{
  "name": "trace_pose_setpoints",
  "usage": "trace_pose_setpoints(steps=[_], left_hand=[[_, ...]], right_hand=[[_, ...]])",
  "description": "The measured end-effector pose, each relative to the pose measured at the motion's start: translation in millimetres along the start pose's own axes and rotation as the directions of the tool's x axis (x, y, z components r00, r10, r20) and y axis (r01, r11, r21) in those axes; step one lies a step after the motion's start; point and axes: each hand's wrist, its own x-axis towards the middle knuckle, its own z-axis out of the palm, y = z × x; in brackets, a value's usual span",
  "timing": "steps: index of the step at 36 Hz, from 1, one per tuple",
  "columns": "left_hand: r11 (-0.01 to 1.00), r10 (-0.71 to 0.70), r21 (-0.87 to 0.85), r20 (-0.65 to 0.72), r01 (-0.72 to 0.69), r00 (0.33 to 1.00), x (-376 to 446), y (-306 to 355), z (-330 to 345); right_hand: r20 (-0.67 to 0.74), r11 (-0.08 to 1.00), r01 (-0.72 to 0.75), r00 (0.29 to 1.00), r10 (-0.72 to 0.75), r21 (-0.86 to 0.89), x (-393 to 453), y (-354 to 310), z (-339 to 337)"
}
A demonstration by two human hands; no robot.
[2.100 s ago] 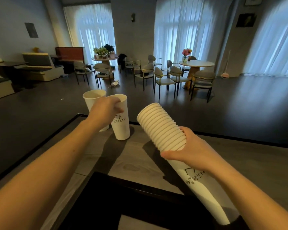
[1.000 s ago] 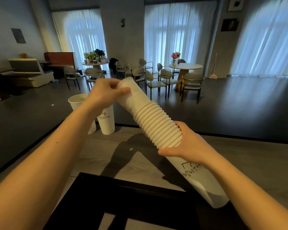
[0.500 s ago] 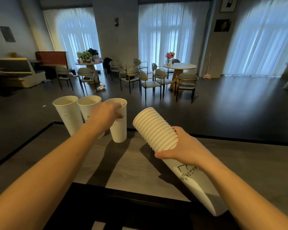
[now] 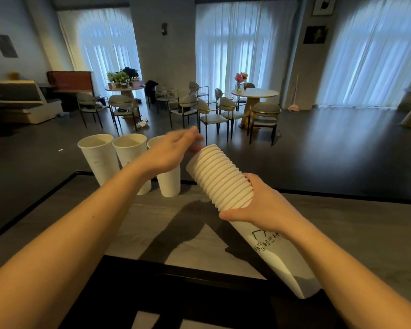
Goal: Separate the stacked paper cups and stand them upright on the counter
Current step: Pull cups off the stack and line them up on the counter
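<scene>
counter point(image 4: 342, 224) grey, cafe tables and chairs beyond | stack of paper cups point(image 4: 226, 184) tilted above it, right hand point(image 4: 259, 205) clenched round it | three upright cups point(image 4: 97, 157) at far-left edge | left hand point(image 4: 173, 150) loose-fingered at stack's rim, partly hiding third cup

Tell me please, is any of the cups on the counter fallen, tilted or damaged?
Nothing stands out. Three cups stand upright in a row at the counter's far edge; none looks crushed. The right hand holds the stack tilted on purpose, and the left hand reaches toward its top. The third cup is partly hidden.
</scene>
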Motion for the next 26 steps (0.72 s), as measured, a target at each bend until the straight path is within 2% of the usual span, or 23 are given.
trace_pose_setpoints(steps=[1, 3, 5, 9, 13, 16, 18, 19, 20, 22, 24, 26], left_hand=[[0.995, -0.055, -0.072, 0.122, 0.064, 0.991, -6, 10, 2], [0.996, -0.044, -0.074, 0.196, 0.059, 0.98, -14, 22, 4], [0.995, -0.021, -0.095, 0.183, 0.039, 0.983, -18, 29, 6], [0.976, -0.077, -0.19, 0.156, 0.107, 0.985, -20, 37, 9], [0.973, -0.125, -0.194, 0.021, 0.127, 0.992, -19, 47, 15], [0.995, -0.067, -0.086, -0.229, 0.049, 0.971, -10, 49, 6], [0.999, 0.009, 0.034, -0.404, 0.005, 0.915, -1, 48, -2], [0.992, 0.059, 0.129, -0.443, -0.001, 0.895, 3, 46, -3], [0.971, 0.101, 0.238, -0.438, 0.007, 0.893, 7, 42, 1], [0.91, 0.138, 0.414, -0.337, 0.015, 0.931, 13, 29, 17], [0.852, 0.119, 0.524, -0.2, 0.003, 0.973, 16, 15, 40], [0.787, 0.13, 0.617, -0.12, -0.029, 0.984, 17, 1, 56]], right_hand=[[-0.002, 1.0, 0.005, 1.0, -0.006, -0.003, -3, 0, -2], [-0.006, 1.0, 0.022, 1.0, -0.022, -0.014, -9, 1, -6], [-0.016, 0.998, 0.052, 0.998, -0.053, -0.035, -16, 5, -13], [-0.014, 0.994, 0.097, 0.995, -0.098, -0.059, -21, 12, -19], [0.004, 0.994, 0.096, 0.995, -0.096, -0.052, -26, 25, -28], [0.018, 0.997, 0.064, 0.998, -0.064, -0.048, -27, 36, -37], [0.013, 0.997, 0.021, 1.0, -0.02, -0.079, -27, 42, -44], [0.006, 0.995, -0.007, 1.0, 0.007, -0.104, -27, 45, -46], [0.004, 0.991, -0.036, 0.999, 0.037, -0.129, -26, 48, -46], [0.008, 0.984, -0.068, 0.997, 0.07, -0.166, -26, 53, -45], [0.01, 0.983, -0.073, 0.997, 0.076, -0.166, -26, 56, -42], [0.01, 0.987, -0.067, 0.998, 0.07, -0.143, -26, 57, -39]])
